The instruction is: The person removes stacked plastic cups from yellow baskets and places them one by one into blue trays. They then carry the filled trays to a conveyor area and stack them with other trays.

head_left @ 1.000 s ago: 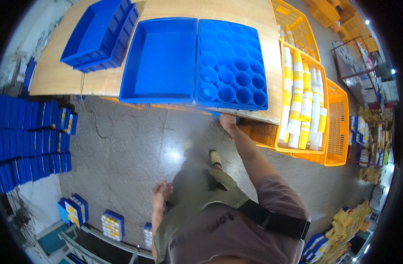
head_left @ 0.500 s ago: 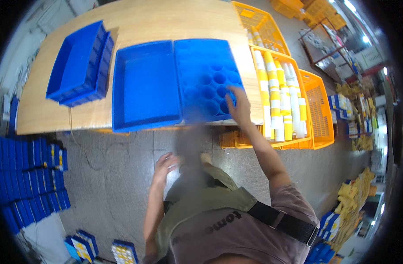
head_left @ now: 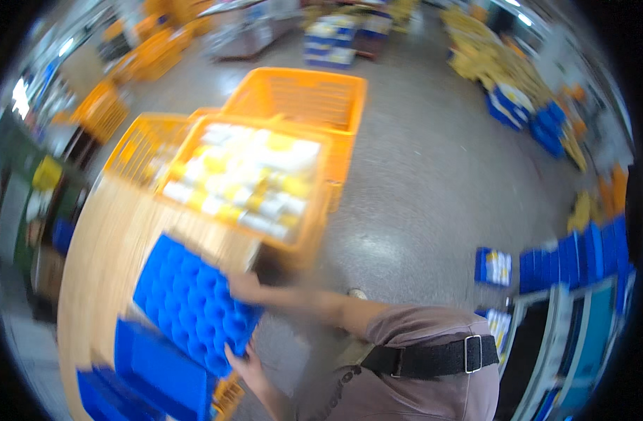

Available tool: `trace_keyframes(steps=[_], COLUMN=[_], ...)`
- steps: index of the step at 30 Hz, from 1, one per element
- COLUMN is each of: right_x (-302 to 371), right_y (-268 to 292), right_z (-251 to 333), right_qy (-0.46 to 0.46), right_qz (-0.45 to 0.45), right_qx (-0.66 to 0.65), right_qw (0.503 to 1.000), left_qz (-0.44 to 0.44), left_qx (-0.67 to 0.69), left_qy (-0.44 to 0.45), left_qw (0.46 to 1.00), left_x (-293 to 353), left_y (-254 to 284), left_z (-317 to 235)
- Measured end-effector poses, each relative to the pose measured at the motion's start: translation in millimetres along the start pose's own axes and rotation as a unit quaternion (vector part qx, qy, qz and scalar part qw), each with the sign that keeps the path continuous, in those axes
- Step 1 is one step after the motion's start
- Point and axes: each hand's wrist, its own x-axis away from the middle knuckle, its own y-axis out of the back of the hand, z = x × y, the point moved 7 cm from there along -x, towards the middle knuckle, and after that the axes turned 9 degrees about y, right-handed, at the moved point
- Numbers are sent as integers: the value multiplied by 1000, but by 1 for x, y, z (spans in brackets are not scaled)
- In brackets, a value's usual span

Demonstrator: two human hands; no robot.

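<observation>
A blue tray with rows of round sockets (head_left: 188, 298) lies over the near edge of the wooden table, slightly blurred. My right hand (head_left: 244, 286) is closed on its right edge, the fingers partly hidden and smeared by motion. At the tray's near corner my left hand (head_left: 244, 363) grips the rim, thumb on top. Beside the socketed tray, to its lower left, sits a plain blue tray (head_left: 160, 361) with nothing visible in it.
The wooden table (head_left: 118, 210) runs along the left. An orange crate (head_left: 320, 203) holds yellow-and-white cylinders (head_left: 241, 182); another orange crate (head_left: 293, 95) stands behind it. More blue trays (head_left: 107, 393) sit at the lower left. Stacked blue boxes (head_left: 574, 256) line the right.
My view has swung to the right, so the table now appears at the left. My left hand has come up from beside my body to the socketed tray; my right hand stays at its edge.
</observation>
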Motion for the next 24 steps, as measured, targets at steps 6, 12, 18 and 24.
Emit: trace_keyframes(steps=[6,12,18,24], right_x=[104,146,168,295], right_y=[133,308,454,551], right_z=[-61,-137,-283,-439], right_qy=[5,16,-73,-200], right_qz=[23,-64,-307,-404], right_qx=[-76,-265,-236,-524], right_qw=[997,962,919,722], left_qz=[-32,212,374,469], left_qx=[-10,-66,-107,-130], left_qy=[323,306,306,357], left_qw=[946,926,869,797], left_x=[-26,-83,-57,-28], left_y=[-114,-383,-582,-726], left_z=[43,-34,-66,-71])
